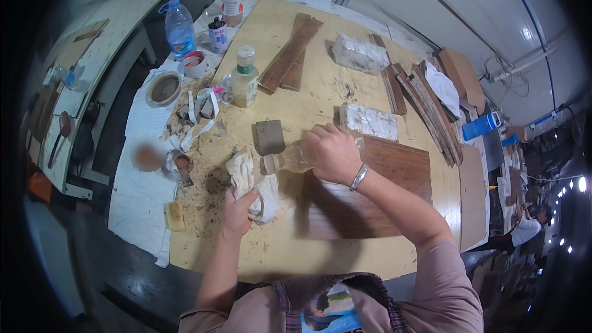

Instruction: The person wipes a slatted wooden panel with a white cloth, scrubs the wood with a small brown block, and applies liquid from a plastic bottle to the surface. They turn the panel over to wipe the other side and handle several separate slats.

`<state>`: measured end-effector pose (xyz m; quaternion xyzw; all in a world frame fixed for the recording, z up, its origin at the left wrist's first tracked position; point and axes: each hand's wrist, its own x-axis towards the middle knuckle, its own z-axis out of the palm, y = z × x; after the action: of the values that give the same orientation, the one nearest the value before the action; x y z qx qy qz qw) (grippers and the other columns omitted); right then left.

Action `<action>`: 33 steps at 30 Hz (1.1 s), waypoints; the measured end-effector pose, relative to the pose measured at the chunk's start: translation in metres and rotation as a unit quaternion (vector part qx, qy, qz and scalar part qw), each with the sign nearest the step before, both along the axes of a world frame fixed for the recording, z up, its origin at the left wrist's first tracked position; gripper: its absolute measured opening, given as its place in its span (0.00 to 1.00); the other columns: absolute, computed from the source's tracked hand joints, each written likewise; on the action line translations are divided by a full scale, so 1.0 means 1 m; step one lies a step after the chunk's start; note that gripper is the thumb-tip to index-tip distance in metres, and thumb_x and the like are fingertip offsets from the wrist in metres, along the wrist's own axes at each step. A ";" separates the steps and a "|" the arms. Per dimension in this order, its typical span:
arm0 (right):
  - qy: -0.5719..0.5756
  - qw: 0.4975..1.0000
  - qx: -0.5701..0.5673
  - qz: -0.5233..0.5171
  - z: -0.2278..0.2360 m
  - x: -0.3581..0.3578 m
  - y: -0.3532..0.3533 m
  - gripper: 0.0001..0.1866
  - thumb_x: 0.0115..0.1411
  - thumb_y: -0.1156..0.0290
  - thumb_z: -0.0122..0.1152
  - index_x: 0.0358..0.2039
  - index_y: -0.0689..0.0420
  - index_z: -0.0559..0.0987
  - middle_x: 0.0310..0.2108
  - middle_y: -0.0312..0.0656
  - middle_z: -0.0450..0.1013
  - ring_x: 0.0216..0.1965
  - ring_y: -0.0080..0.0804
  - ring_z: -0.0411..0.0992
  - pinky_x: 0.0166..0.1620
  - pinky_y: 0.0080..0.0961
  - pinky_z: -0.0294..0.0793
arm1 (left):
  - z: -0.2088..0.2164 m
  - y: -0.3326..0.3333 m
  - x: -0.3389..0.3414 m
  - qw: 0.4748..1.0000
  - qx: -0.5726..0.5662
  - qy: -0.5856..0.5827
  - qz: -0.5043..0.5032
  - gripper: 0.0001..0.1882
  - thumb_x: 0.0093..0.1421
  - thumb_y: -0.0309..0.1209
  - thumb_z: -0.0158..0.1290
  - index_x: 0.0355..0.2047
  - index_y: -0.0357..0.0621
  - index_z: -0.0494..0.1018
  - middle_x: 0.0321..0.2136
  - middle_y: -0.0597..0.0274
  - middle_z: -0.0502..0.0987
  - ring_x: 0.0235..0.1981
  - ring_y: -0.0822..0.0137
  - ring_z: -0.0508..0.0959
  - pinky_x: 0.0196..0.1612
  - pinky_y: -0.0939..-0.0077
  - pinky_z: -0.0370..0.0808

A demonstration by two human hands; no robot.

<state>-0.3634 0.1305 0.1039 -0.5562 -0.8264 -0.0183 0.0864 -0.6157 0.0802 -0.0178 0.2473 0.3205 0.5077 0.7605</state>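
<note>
My right hand (333, 153) is closed around a clear plastic bottle (297, 158) of yellowish liquid, tipped on its side with its neck to the left. In my left hand (239, 209) a crumpled white cloth (254, 188) is bunched up, right at the bottle's mouth. Whether liquid is coming out cannot be made out. Just beyond the cloth lies a grey-brown square block (269, 137). A brown wood panel of joined strips (382, 194) lies under and to the right of my right hand.
White wrapped bundles (369, 121) (360, 53) sit along the panel's far side. Crossed wood strips (290, 55) lie farther back. Bottles (245, 80) (179, 28), a tape roll (164, 89) and scraps crowd the left. Curved wood strips (431, 117) are stacked at right.
</note>
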 end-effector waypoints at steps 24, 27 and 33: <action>0.540 0.831 -0.136 0.001 -0.097 -0.073 0.112 0.44 0.43 0.70 0.79 0.62 0.58 0.69 0.58 0.49 0.71 0.62 0.43 0.68 0.67 0.33 0.64 | 0.023 -0.032 -0.001 0.995 -0.038 0.081 -0.042 0.20 0.63 0.17 0.53 0.57 0.32 0.70 0.48 0.58 0.78 0.47 0.67 0.79 0.52 0.71 0.76; 0.430 0.899 -0.077 -0.019 -0.087 0.017 0.070 0.36 0.54 0.59 0.72 0.62 0.57 0.71 0.64 0.54 0.66 0.66 0.49 0.63 0.69 0.37 0.61 | 0.036 -0.027 0.010 0.991 -0.018 0.125 -0.041 0.18 0.64 0.18 0.52 0.55 0.32 0.72 0.48 0.58 0.79 0.46 0.68 0.79 0.52 0.71 0.75; 0.014 0.948 0.043 -0.316 -0.106 0.315 -0.078 0.34 0.62 0.45 0.59 0.60 0.58 0.73 0.64 0.54 0.65 0.67 0.51 0.60 0.68 0.50 0.56 | 0.064 0.007 0.126 0.924 0.138 0.275 -0.227 0.18 0.65 0.24 0.53 0.55 0.32 0.72 0.47 0.55 0.79 0.45 0.66 0.79 0.50 0.70 0.75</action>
<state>-0.0481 0.0522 -0.0023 -0.7849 -0.6050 -0.0727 0.1118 -0.4893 0.0876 0.0467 0.5456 0.3793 0.2726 0.6958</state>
